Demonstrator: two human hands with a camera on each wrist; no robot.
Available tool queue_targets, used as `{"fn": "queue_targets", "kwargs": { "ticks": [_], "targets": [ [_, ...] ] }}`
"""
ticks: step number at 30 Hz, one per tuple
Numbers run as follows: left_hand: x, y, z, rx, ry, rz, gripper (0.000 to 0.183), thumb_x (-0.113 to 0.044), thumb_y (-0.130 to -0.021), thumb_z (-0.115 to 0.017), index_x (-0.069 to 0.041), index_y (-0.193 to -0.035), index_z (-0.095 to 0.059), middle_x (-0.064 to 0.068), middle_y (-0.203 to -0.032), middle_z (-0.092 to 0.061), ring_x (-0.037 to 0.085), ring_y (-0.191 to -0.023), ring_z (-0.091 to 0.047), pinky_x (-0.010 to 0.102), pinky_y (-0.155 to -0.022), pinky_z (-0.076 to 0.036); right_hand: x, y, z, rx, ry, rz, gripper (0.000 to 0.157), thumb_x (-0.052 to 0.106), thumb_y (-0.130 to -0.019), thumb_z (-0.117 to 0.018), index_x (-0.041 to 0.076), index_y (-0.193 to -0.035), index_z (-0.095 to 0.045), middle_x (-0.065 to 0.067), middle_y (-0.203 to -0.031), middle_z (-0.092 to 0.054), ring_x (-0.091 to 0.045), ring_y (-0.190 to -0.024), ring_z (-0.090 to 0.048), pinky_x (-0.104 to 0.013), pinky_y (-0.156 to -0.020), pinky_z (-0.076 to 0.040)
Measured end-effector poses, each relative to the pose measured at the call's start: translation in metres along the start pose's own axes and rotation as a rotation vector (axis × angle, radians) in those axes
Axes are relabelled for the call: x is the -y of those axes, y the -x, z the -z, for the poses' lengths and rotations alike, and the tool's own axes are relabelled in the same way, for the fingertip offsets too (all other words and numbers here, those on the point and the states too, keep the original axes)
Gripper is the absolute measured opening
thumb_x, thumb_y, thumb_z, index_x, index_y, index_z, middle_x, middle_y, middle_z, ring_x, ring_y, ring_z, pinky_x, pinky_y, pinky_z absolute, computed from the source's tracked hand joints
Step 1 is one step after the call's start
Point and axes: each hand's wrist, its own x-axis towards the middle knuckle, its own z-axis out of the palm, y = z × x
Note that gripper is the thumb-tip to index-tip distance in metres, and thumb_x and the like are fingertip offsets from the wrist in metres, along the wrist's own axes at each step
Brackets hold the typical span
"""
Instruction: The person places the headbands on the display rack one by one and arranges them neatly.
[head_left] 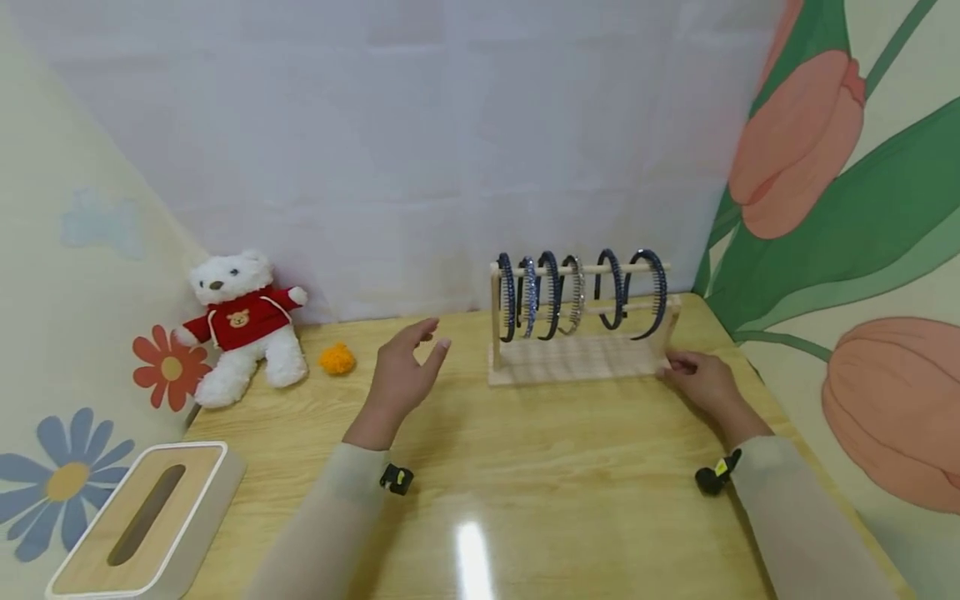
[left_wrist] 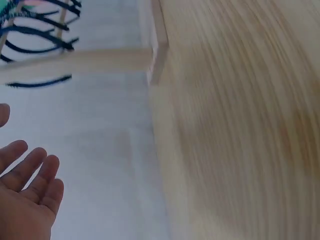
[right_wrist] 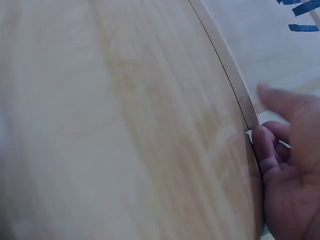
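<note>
A pale wooden headband rack (head_left: 585,358) stands near the back of the table, its bars carrying several dark blue, glittery and silvery toothed headbands (head_left: 652,292). My right hand (head_left: 705,383) holds the right front corner of the rack's base. In the right wrist view its fingers (right_wrist: 265,142) curl against that corner, and the blurred thumb lies over the base. Left of the rack, my left hand (head_left: 405,375) hovers above the table with fingers spread and nothing in it. The left wrist view shows this left hand (left_wrist: 30,195) apart from the rack's end post (left_wrist: 100,61).
A white teddy bear in a red sweater (head_left: 243,321) sits at the back left beside an orange fluffy ball (head_left: 337,359). At the front left is a tissue box with a wooden top (head_left: 90,546). Walls border the wooden table (head_left: 570,492) behind and at both sides.
</note>
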Motion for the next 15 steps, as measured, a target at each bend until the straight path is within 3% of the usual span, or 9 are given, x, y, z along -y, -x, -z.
{"fn": "queue_targets", "kwargs": {
  "ticks": [6, 9, 15],
  "targets": [
    [0.028, 0.0, 0.024, 0.057, -0.189, -0.007, 0.071, -0.046, -0.112, -0.061, -0.007, -0.167, -0.042, 0.022, -0.171, -0.043, 0.048, -0.157, -0.04, 0.068, -0.129, -0.032, -0.001, 0.005, 0.007, -0.009, -0.029, 0.01, 0.059, 0.031, -0.113, -0.059, -0.009, -0.156, -0.051, -0.031, -0.136, -0.068, -0.047, -0.125, -0.066, -0.057, -0.105, -0.056],
    [0.038, -0.002, 0.036, 0.06, -0.289, -0.016, 0.073, -0.047, -0.111, -0.061, -0.007, -0.168, -0.04, 0.023, -0.173, -0.039, 0.05, -0.158, -0.037, 0.069, -0.129, -0.03, 0.008, 0.007, 0.017, 0.012, -0.023, 0.027, 0.066, 0.034, -0.114, -0.057, -0.008, -0.162, -0.041, -0.032, -0.146, -0.06, -0.049, -0.129, -0.061, -0.062, -0.106, -0.055],
    [0.047, -0.004, 0.054, 0.07, -0.46, -0.04, 0.08, -0.052, -0.109, -0.062, -0.006, -0.17, -0.036, 0.025, -0.176, -0.032, 0.05, -0.162, -0.028, 0.073, -0.132, -0.016, 0.023, 0.006, 0.038, 0.014, 0.134, 0.101, 0.074, 0.038, -0.115, -0.056, -0.006, -0.168, -0.03, -0.039, -0.163, -0.041, -0.06, -0.139, -0.051, -0.072, -0.111, -0.048]
  ]
}}
